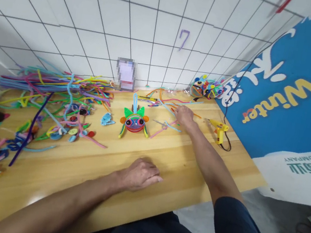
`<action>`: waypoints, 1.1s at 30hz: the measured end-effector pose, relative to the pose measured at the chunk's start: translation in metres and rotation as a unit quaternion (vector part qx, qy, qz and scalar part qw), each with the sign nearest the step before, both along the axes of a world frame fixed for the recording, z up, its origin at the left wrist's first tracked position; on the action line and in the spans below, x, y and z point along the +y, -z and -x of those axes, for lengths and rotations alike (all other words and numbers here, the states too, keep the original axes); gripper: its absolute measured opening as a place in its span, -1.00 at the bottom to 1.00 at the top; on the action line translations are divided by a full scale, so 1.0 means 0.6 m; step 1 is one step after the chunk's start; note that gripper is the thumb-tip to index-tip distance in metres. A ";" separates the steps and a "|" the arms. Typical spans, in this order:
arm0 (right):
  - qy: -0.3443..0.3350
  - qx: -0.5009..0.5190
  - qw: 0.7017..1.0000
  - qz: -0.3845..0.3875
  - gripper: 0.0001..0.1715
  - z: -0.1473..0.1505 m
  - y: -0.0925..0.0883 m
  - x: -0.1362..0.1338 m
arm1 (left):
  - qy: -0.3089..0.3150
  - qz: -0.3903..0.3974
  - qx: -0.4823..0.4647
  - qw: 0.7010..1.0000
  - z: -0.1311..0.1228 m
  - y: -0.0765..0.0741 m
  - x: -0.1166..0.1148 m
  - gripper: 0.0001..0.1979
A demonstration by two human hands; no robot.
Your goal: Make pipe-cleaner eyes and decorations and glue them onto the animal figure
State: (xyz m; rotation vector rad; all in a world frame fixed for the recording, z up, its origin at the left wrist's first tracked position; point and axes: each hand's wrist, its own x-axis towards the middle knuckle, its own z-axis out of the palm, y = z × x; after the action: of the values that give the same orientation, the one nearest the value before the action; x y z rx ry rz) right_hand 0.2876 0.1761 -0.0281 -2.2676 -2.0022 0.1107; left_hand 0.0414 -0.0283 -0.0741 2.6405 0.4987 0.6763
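Note:
My left hand [142,174] rests on the wooden table near its front edge, fingers curled together, with nothing visible in it. Farther back, my right hand [184,115] reaches down among loose pipe cleaner pieces [162,130]; its fingers are bunched, and what they hold, if anything, is hidden. Orange strips show on both sides of that hand. Left of it stands a small pipe cleaner mask-like figure [134,123] with green ears, round eyes and a blue loop on top. A crumpled light-blue pipe cleaner bundle [108,119] lies beside the figure.
A yellow glue gun [218,129] with a black cord lies at right. Piled pipe cleaners [51,86] and small coloured parts [74,127] cover the left side. Finished-looking colourful figures [207,88] stand at the back right, a yellow cutter [148,99] near the tiled wall.

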 end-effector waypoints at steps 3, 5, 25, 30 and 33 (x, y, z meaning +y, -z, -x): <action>0.001 -0.004 1.000 -0.007 -0.65 0.005 -0.012 0.001 | -0.002 0.029 0.000 1.000 0.001 -0.001 0.001 -0.43; -0.002 -0.003 1.000 -0.022 -0.64 0.002 -0.029 -0.012 | -0.006 0.064 -0.009 0.998 0.001 -0.003 0.002 -0.43; -0.417 0.275 0.851 -0.163 -0.84 0.080 0.008 -0.265 | -0.194 0.515 -0.306 0.777 -0.003 -0.005 0.030 -0.54; -0.323 0.251 0.897 -0.167 -0.81 0.044 0.024 -0.207 | -0.195 0.517 -0.279 0.785 -0.001 -0.008 0.034 -0.61; -0.270 0.169 0.932 -0.173 -0.76 0.019 0.039 -0.151 | -0.186 0.505 -0.267 0.799 0.001 -0.016 0.034 -0.64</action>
State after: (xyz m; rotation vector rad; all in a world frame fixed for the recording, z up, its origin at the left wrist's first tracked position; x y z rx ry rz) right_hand 0.2762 0.0852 -0.0515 -1.3457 -2.1773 0.1658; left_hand 0.0407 -0.0080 -0.0645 1.2829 0.8895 0.8893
